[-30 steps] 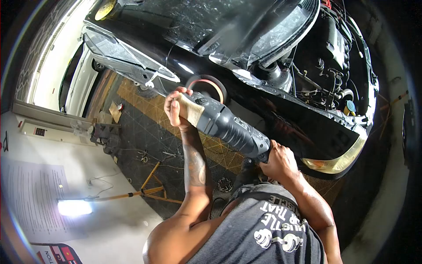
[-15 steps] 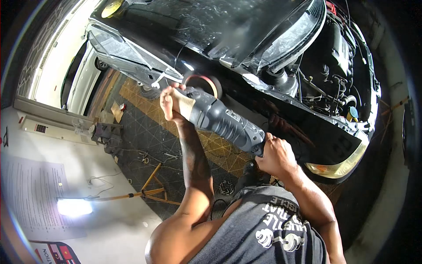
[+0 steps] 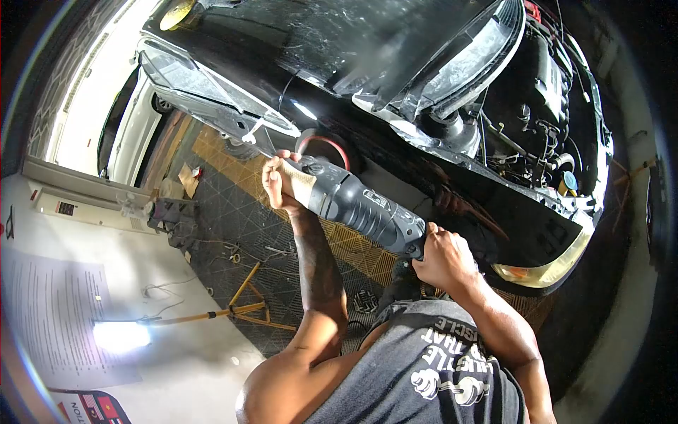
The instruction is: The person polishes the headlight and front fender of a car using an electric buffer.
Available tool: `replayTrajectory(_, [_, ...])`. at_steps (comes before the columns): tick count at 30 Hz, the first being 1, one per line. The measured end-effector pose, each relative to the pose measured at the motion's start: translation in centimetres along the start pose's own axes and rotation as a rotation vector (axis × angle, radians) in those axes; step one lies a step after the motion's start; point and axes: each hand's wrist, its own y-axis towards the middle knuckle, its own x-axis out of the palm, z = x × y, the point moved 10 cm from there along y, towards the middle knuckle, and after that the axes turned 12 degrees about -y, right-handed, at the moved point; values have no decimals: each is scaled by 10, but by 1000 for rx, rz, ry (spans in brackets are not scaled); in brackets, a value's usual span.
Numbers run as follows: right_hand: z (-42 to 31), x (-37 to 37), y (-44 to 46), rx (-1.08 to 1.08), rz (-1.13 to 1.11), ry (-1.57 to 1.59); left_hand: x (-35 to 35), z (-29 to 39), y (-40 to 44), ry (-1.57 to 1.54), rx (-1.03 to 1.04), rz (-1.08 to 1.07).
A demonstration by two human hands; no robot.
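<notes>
A dark grey power polisher (image 3: pixel 367 210) spans the space between my two hands, in front of the black car's side. My left hand (image 3: pixel 280 182) is closed on its front end, by a tan textured band, with fingertips showing over the top. My right hand (image 3: pixel 448 256) wraps around the rear handle. Beyond the tool is the glossy black body panel (image 3: pixel 395 159) of the car. The polisher's working face is hidden from me. Behind its front end, a red-edged ring (image 3: pixel 332 148) shows at the wheel.
The engine bay (image 3: pixel 537 120) lies exposed on the right, near a yellowed headlight (image 3: pixel 547 261). A yellow stand (image 3: pixel 247 307) carries a bright work lamp (image 3: pixel 121 336) at left. Cables and scissors (image 3: pixel 233 254) lie on the tiled floor (image 3: pixel 240 205). A white car (image 3: pixel 138 127) is outside the doorway.
My left hand and the polisher's front end have moved slightly down and to the right. The right hand stays nearly in place, still around the handle.
</notes>
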Motion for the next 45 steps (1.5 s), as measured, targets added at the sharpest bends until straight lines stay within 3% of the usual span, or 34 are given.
replayTrajectory(2, [2,-1,2,33,0,27,5,5,10,57,128,133])
replayTrajectory(5, [11,6,-1,59,19,74,37,6,8,372,521,-242])
replayTrajectory(6, [14,7,-4,69,19,80,19,-8,12,207,216,-50])
replayTrajectory(9, [28,13,-22,85,22,120,7,-27,-12,-79,-316,216])
replayTrajectory(13, [54,30,-53,119,-3,132,57,-26,-33,-363,-614,255])
replayTrajectory(19, [103,62,-110,207,-100,169,134,-9,-62,-255,-765,81])
replayTrajectory(31, [175,107,-202,409,50,384,264,10,-111,-245,-955,-291])
replayTrajectory(35, [160,119,-190,379,106,370,253,12,-101,-278,-969,-251])
replayTrajectory(45, [70,134,-91,268,152,337,108,-13,-54,-297,-879,-146])
